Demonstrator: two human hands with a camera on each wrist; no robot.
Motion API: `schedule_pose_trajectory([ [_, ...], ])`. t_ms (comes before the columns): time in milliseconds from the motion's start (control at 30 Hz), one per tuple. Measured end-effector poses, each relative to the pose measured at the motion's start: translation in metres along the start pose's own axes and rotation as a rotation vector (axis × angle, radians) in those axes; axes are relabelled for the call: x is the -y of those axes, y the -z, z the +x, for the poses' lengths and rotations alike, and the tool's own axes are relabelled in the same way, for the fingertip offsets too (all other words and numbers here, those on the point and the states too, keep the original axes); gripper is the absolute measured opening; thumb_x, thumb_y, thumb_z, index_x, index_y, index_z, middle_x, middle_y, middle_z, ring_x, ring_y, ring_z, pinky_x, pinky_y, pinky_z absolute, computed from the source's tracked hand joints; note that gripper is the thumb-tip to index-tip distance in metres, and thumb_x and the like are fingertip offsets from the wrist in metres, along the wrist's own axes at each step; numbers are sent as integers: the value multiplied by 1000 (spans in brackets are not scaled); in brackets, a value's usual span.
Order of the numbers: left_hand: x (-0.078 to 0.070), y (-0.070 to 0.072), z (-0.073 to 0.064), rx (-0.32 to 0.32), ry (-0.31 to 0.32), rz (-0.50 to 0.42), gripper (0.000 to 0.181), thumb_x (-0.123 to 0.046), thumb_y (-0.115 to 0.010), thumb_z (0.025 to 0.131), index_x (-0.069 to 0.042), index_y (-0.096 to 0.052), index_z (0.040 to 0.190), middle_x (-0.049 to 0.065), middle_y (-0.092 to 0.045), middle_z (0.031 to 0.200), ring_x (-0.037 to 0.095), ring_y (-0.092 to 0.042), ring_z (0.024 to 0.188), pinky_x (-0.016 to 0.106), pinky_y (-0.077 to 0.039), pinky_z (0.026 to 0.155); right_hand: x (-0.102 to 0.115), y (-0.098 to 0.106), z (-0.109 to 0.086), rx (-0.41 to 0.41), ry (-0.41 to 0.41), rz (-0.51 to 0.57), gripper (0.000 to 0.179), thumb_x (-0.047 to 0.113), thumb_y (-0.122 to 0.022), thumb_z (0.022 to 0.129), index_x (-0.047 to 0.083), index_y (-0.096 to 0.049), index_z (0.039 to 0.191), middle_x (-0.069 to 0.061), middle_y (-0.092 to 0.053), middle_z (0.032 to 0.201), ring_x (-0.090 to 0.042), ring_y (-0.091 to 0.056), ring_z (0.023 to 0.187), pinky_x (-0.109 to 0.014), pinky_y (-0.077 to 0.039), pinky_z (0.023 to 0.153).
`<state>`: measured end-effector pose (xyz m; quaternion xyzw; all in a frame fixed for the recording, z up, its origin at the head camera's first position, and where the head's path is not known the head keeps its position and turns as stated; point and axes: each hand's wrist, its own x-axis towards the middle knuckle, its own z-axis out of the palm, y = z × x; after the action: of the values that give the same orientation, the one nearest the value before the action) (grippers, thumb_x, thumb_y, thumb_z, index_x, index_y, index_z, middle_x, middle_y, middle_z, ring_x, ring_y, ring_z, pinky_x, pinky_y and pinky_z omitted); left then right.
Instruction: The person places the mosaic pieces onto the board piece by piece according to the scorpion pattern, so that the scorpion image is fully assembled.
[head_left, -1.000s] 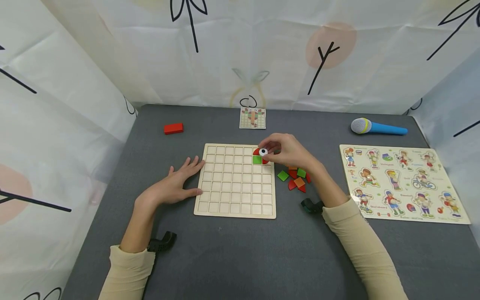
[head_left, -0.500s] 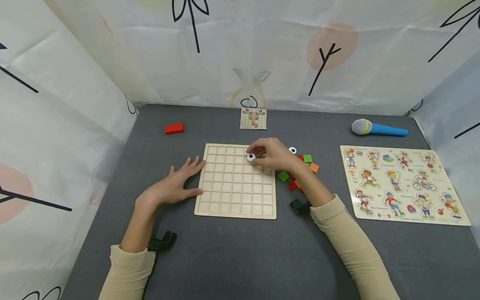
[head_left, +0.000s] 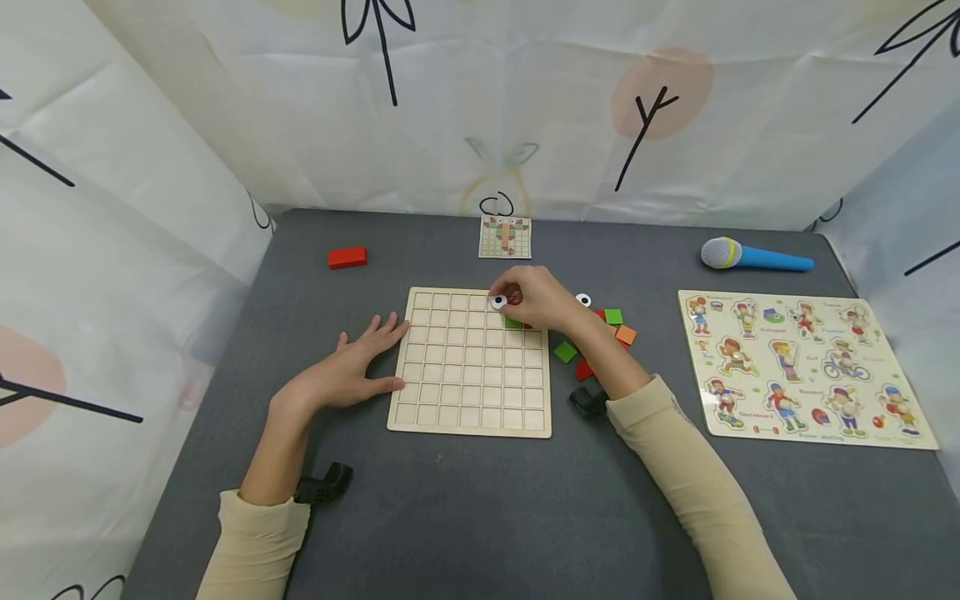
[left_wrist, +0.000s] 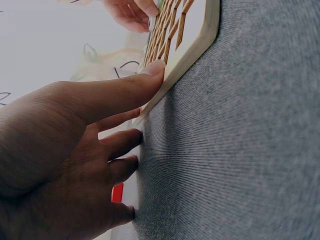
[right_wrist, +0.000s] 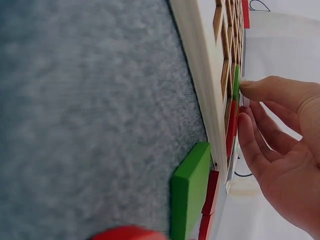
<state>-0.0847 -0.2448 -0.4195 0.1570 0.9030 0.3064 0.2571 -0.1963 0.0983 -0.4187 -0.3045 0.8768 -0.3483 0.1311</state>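
My right hand (head_left: 542, 298) pinches a round white eye piece (head_left: 498, 302) with a black dot, over the top row of the wooden grid board (head_left: 465, 375). Just under those fingers, a green tile (head_left: 513, 323) sits in the grid; the right wrist view shows a red piece (right_wrist: 231, 125) beside it. At the board's left edge rests my left hand (head_left: 341, 375), fingers spread. Its thumb touches the rim in the left wrist view.
Right of the board lie loose pieces: a green tile (head_left: 566, 352), an orange tile (head_left: 626, 335) and a second eye piece (head_left: 583, 300), among others. Behind stand a pattern card (head_left: 506, 237) and a red block (head_left: 347, 257). A toy microphone (head_left: 757, 254) and picture puzzle (head_left: 810, 367) are farther right.
My right hand has moved left along the board's top with the eye piece, then slightly away from me. The second eye piece has come into view. My left hand stays put.
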Motion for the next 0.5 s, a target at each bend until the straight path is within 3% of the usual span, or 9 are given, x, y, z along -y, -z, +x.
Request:
schedule_pose_trajectory([
  [300, 1, 1, 0, 0, -9, -5, 95, -31, -78, 102, -19, -19, 176, 17, -4, 185, 43, 3, 172, 81, 7, 128, 1, 1, 8, 39, -27, 24, 31, -5, -62, 98, 2, -79, 122, -15, -81, 121, -29, -76, 104, -41, -61, 92],
  [500, 2, 1, 0, 0, -8, 0, 95, -30, -78, 102, -19, -19, 176, 16, -4, 185, 43, 3, 172, 81, 7, 128, 3, 0, 10, 39, -15, 28, 27, -2, -67, 98, 3, -79, 123, -15, -80, 121, -30, -78, 106, -44, -63, 95],
])
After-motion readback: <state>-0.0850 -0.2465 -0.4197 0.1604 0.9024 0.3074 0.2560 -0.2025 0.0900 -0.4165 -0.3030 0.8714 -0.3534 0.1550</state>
